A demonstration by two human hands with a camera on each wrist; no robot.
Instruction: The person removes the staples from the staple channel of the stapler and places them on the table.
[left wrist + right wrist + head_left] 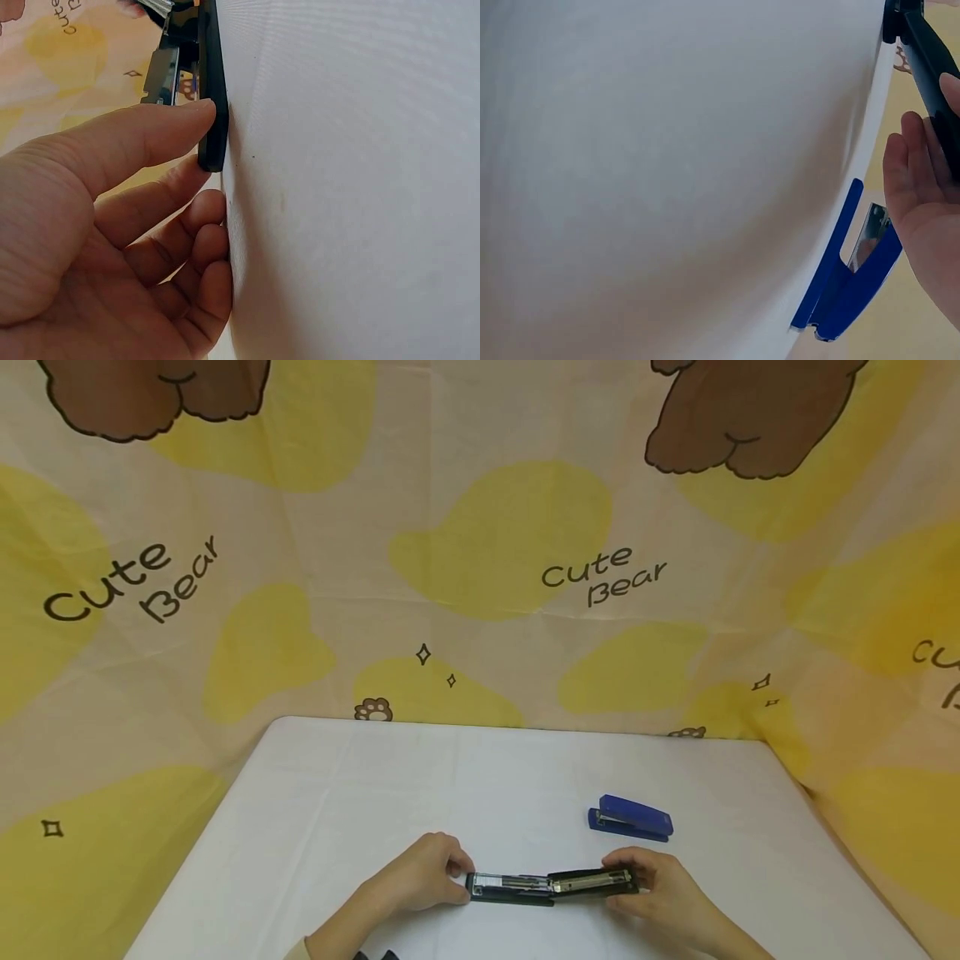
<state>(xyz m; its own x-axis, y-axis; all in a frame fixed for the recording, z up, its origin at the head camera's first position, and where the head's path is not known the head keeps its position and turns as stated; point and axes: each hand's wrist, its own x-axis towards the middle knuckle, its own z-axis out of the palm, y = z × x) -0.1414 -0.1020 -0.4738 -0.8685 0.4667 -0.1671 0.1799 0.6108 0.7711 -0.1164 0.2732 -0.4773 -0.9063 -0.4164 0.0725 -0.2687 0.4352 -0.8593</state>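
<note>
two staplers: found the black stapler (552, 887) hinged right out near the front of the white table (337, 810), between both hands, and the blue stapler (633, 818) just beyond it, over to the right. with the left hand (427, 872), pinched the outer end of the left half (510, 888) between thumb and forefinger — a narrow grip, that half flat on the table. in the left wrist view, saw the remaining fingers curled in close to the table. with the right hand (667, 893), gripped the outer end of the right half (594, 882), thumb on the near side, fingers on the far side — narrow too. saw this half tilted up from the joint, outer end off the table. on both halves, made out long metal parts facing up. found the blue stapler upright on its base, mouth slightly apart and turned left. behind the table, saw cream cloth (337, 635) with yellow patches, brown bears and "cute bear" lettering. at the left forearm, caught a pale sleeve (297, 951). could not name a small dark thing (375, 956) at the bottom edge.
</note>
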